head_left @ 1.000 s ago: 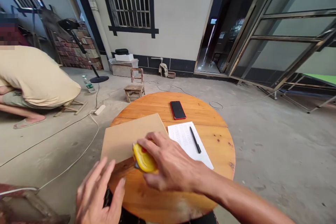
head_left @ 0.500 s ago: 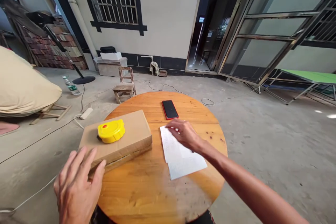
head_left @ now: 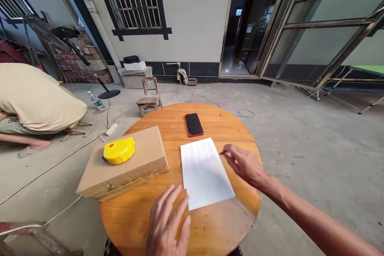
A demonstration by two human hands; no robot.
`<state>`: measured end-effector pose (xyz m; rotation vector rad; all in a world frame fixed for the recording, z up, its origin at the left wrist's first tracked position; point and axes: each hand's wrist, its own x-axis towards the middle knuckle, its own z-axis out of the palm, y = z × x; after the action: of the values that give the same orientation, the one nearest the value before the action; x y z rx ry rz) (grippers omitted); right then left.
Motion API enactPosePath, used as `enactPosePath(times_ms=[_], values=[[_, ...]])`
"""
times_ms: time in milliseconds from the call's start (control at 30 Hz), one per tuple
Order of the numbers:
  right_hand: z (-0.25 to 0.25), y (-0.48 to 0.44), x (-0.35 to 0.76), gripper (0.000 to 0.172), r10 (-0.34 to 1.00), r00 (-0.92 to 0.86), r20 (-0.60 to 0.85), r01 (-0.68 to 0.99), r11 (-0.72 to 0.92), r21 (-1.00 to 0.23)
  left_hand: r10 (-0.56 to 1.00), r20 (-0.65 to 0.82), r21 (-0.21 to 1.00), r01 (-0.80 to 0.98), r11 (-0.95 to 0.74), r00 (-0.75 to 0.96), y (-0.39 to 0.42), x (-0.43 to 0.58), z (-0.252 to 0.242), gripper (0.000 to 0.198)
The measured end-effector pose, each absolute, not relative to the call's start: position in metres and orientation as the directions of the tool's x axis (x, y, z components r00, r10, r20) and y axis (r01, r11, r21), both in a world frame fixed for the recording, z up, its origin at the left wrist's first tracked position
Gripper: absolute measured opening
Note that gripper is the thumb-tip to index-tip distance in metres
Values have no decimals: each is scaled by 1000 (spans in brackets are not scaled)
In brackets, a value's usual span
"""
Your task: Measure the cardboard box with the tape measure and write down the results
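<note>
White sheets of paper (head_left: 201, 168) with rows of small writing lie on the round wooden table (head_left: 216, 228). My right hand (head_left: 244, 164) is just right of the paper, its fingers pinched on a pen (head_left: 223, 153); only a short dark tip shows. Fingers spread, my left hand (head_left: 169, 224) is low over the table by the lower left corner of the sheets, holding nothing. A yellow tape measure (head_left: 119, 151) rests on top of a cardboard box (head_left: 144, 154) to the left. Beyond the paper lies a black phone (head_left: 194, 124) with a red edge.
Past the table stands a small wooden chair (head_left: 149, 98). A plastic bottle (head_left: 96, 101) and a power strip (head_left: 111, 129) are on the floor at left, with cables around. Another person (head_left: 39, 100) is bent over on a low stool. An open glass door (head_left: 318, 52) is at right.
My left hand has moved right, from the box to beside the paper. My right hand has shifted right, off the sheets. The two sheets now lie more closely together.
</note>
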<state>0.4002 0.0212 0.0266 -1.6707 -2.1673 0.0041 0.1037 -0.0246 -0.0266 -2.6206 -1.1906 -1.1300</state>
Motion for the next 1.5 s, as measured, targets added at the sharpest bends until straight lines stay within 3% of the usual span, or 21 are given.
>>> enactPosePath(times_ms=[67, 167, 267, 400, 567, 700, 800, 967, 1200, 1333, 1500], values=[[38, 8, 406, 15, 917, 8, 399, 881, 182, -437, 615, 600, 219, 634, -742, 512, -23, 123, -25, 38], [49, -11, 410, 13, 896, 284, 342, 555, 137, -820, 628, 475, 227, 604, -764, 617, -20, 154, -26, 44], [48, -25, 412, 24, 918, 348, 191, 301, 83, -950, 671, 319, 273, 614, -741, 669, -16, 182, -33, 50], [31, -34, 419, 32, 925, 374, 71, 241, -23, -970, 692, 241, 318, 618, -719, 681, -11, 195, -43, 46], [7, -34, 421, 28, 937, 338, 89, 158, 37, -987, 654, 236, 285, 592, -754, 719, -8, 186, -47, 47], [-2, -28, 418, 23, 949, 287, 133, 258, 57, -964, 632, 244, 265, 577, -773, 735, -9, 181, -44, 52], [-5, -21, 416, 26, 959, 225, 173, 356, 84, -931, 657, 287, 302, 585, -753, 697, -10, 185, -37, 47], [-5, -6, 409, 16, 949, 214, 232, 527, 88, -845, 672, 351, 352, 573, -740, 652, 2, 202, -24, 36], [-1, 19, 399, 16, 982, 35, 184, 549, 135, -825, 742, 340, 286, 688, -667, 579, 23, 221, -45, 27], [-11, 27, 395, 17, 982, -4, 189, 547, 160, -822, 725, 394, 268, 684, -678, 565, 24, 222, -51, 27], [-27, 29, 389, 17, 979, -22, 205, 530, 185, -828, 747, 358, 267, 705, -657, 561, 25, 224, -47, 27]])
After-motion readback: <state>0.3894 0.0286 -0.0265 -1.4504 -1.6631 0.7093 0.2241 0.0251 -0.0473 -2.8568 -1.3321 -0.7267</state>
